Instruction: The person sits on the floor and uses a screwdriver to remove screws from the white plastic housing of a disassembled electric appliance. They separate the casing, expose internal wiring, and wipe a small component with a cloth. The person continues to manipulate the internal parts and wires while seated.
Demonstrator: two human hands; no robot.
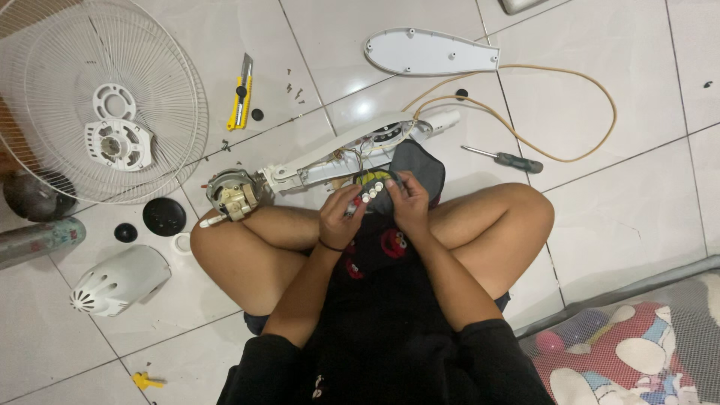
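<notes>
- Hands: my left hand (341, 217) and right hand (411, 201) meet over my crossed legs, both clamped on a small switch block (373, 189) with pale push buttons; the fingers curl round its dark housing, thumbs on top.
- Location: the switch block sits just in front of my lap, touching the open fan body (337, 159), a long white shell lying across the tiled floor (600, 90); thin wires run from the shell toward the block.
- Handling: I judge the block light and stiff, hard plastic, but its wire leads look fragile; I would hold it by the housing sides, not by the buttons or wires.
- Motor (232, 195): bare metal with a shaft, at the left end of the fan body beside my knee; likely the heavy end.
- Loose parts: a wire fan guard (97, 97), round and springy-looking, lies far left with a white hub on it; a white vented motor cover (116, 283) lies below it, smooth and domed.
- Tools: a yellow utility knife (241, 94) and a screwdriver (506, 159) lie well apart on the floor; small dark screws are scattered near the knife.
- Cover and cord: a flat white base cover (431, 52) lies beyond the fan body, with a limp tan cord (592, 82) looping beside it.
</notes>
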